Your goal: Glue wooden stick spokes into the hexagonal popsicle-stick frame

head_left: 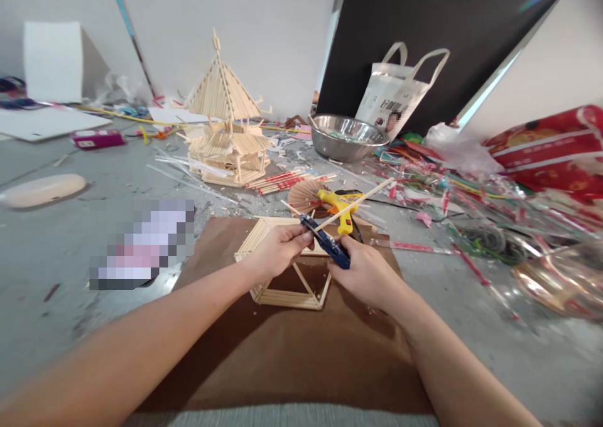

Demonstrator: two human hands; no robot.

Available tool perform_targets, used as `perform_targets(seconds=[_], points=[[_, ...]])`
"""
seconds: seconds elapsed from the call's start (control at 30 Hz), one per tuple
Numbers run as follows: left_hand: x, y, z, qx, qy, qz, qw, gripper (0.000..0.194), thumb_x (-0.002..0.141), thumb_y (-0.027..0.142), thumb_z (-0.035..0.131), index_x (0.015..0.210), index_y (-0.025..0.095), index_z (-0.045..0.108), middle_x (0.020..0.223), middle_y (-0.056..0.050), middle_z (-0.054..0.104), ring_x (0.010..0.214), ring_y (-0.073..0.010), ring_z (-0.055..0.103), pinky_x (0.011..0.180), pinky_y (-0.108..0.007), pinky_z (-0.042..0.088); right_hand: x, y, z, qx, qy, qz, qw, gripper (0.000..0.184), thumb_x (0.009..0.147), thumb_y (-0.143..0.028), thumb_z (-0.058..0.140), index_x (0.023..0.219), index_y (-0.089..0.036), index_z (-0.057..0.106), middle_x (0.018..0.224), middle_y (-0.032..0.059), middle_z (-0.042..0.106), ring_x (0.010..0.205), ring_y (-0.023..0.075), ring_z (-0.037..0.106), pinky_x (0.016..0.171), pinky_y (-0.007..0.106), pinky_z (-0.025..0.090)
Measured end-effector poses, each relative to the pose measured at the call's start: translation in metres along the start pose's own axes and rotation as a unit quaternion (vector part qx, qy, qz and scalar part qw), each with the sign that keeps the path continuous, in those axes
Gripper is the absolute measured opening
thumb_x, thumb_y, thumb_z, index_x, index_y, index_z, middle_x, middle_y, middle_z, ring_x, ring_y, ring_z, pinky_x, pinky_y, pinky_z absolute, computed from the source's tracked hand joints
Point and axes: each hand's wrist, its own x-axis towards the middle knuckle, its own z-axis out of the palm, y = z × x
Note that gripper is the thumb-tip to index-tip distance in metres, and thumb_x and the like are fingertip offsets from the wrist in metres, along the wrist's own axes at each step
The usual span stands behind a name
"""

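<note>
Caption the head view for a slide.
Left hand holding a thin stick, right hand gripping a blue tool, above a stick frame on a brown sheet.

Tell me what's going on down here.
A person's right hand grips blue pliers, while the left hand appears to pinch a thin stick by the pliers' head. Below the hands, a stick frame lies on a brown sheet. A yellow glue gun lies just beyond, and a roofed stick model stands farther back.
</note>
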Motion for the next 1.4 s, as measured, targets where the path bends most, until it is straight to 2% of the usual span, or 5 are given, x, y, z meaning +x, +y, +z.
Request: perform_targets(seconds=[0.27,0.67,1.03,1.17,1.4], points=[[-0.0023,0.0059,0.0015,-0.170,-0.073,-0.079,0.980,0.030,0.063,0.042,0.059,0.061,0.013,0.048,0.038,0.010,0.024,0.032,-0.0010,0.017,0.032,-0.015,0.012,-0.0005,0.0042,0.0024,-0.013,0.027,-0.033,0.999,0.042,0.064,-0.021,0.046,0.106,-0.015,0.043,0.096,0.0079,0.057,0.086,0.0202,0.053,0.071,0.028,0.035],[-0.0028,0.0059,-0.0004,-0.208,-0.105,-0.115,0.966,0.029,0.063,0.039,0.060,0.061,0.013,0.048,0.038,0.010,0.023,0.033,-0.0004,0.015,0.032,-0.015,0.010,-0.0002,0.0042,0.0012,-0.053,0.008,-0.038,0.998,0.032,0.065,-0.024,0.044,0.096,-0.017,0.046,0.083,0.0065,0.061,0.076,0.0207,0.057,0.064,0.027,0.036],[0.0001,0.0015,0.0035,-0.014,-0.005,-0.032,0.999,0.025,0.074,0.039,0.045,0.069,0.015,0.048,0.043,0.008,0.026,0.037,-0.0035,0.022,0.037,-0.017,0.020,0.0015,-0.0020,0.0005,-0.046,-0.011,0.016,0.999,0.016,0.068,-0.028,0.043,0.079,-0.018,0.048,0.068,0.0042,0.059,0.060,0.0160,0.054,0.050,0.023,0.030],[0.0002,0.0036,0.0044,0.099,0.026,0.033,0.994,0.025,0.077,0.034,0.040,0.069,0.013,0.051,0.056,0.003,0.044,0.055,-0.0074,0.041,0.055,-0.020,0.035,0.0020,-0.0025,0.0005,-0.043,-0.016,0.018,0.999,0.014,0.069,-0.028,0.042,0.076,-0.018,0.048,0.064,0.0035,0.057,0.057,0.0148,0.051,0.048,0.022,0.027],[-0.0015,0.0049,0.0074,0.185,0.050,0.063,0.979,0.028,0.078,0.034,0.035,0.078,0.013,0.055,0.073,-0.001,0.056,0.075,-0.0142,0.049,0.070,-0.024,0.038,0.0013,-0.0033,0.0005,-0.035,-0.023,0.025,0.999,0.014,0.069,-0.027,0.042,0.077,-0.017,0.048,0.063,0.0034,0.056,0.055,0.0136,0.049,0.048,0.023,0.025]])
